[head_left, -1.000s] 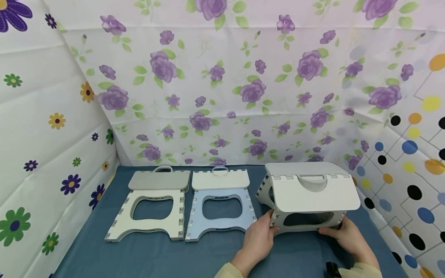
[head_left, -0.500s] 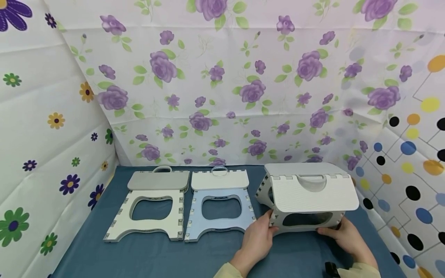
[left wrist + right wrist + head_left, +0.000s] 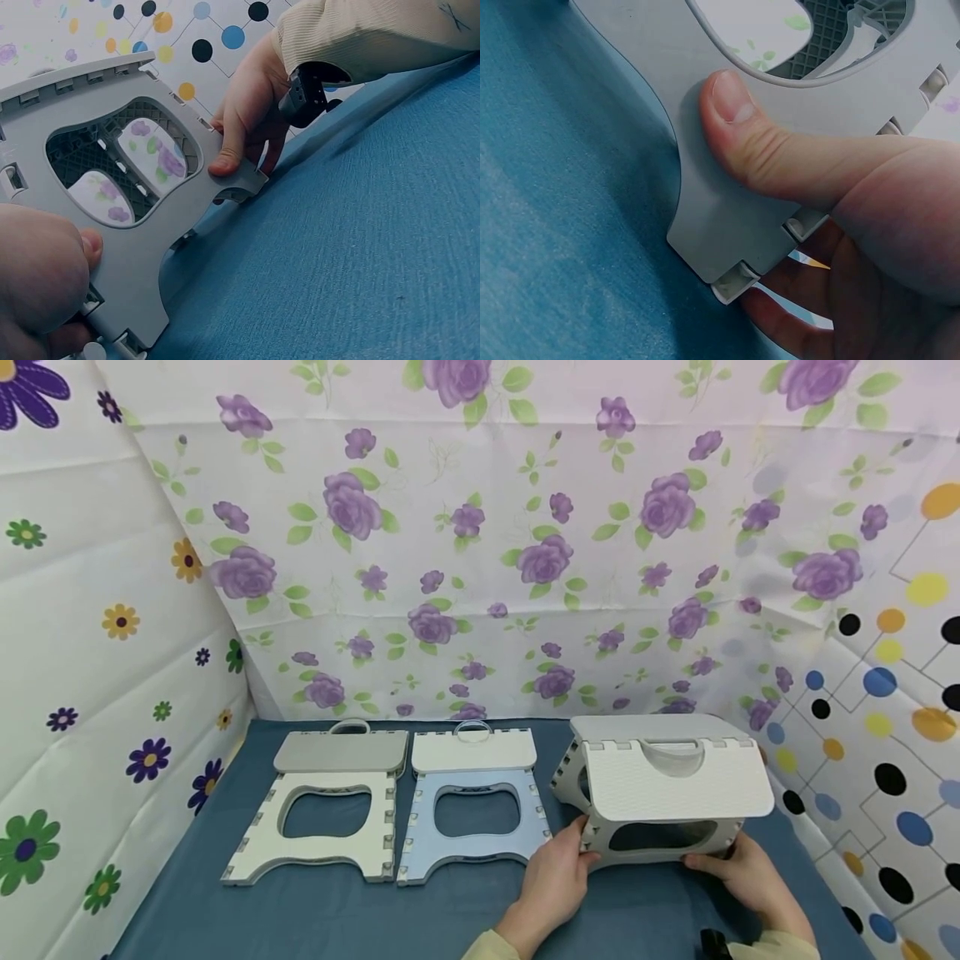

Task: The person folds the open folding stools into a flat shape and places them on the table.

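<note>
At the right of the head view a folding step stool (image 3: 675, 781) stands part unfolded on the cloth, its white and grey top panels peaked like a roof. My left hand (image 3: 553, 885) grips the lower left edge of its near leg panel, thumb on the front face. The right hand (image 3: 753, 877) holds the lower right corner of that same panel. In the right wrist view the thumb (image 3: 739, 120) lies flat on the grey panel (image 3: 630, 45) while the other fingers curl behind its edge. The left wrist view shows both hands on the leg panel (image 3: 142, 262).
Two flat folded stools lie to the left: a white one with a grey top (image 3: 337, 852) and a light blue one with a white top (image 3: 480, 843). A blue-grey cloth (image 3: 300, 927) covers the table. Patterned curtains (image 3: 480, 568) close off the back and both sides.
</note>
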{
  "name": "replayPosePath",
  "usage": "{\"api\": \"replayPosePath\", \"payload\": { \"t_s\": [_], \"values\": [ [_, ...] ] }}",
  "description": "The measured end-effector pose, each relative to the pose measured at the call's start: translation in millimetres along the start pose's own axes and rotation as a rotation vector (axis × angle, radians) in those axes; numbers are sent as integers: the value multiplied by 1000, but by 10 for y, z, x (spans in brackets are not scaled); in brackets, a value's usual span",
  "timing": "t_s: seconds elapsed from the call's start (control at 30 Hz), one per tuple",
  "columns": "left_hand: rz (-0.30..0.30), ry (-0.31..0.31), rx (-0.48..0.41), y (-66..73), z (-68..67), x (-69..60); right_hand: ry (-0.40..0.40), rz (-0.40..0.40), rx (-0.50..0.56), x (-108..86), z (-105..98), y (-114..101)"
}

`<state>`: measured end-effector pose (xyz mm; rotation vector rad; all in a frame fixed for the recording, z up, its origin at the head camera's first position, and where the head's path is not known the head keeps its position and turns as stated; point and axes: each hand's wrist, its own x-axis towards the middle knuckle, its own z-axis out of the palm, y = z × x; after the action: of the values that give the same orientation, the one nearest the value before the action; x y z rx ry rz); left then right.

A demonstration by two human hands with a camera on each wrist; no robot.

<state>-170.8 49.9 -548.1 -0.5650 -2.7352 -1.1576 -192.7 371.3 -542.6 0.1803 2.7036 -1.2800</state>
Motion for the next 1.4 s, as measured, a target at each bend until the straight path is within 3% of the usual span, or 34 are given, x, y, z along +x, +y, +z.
{"api": "replayPosePath", "payload": {
  "t_s": [0.33,0.73,1.4],
  "values": [
    [-18,-30,-35,5,-2,0,-15,1,4,9,-22,27],
    [-15,-22,-32,5,-31,9,-19,-20,4,22,-14,3],
    [-22,-32,-22,-8,-42,9,-37,20,11,27,-3,-6]
  ]
}}
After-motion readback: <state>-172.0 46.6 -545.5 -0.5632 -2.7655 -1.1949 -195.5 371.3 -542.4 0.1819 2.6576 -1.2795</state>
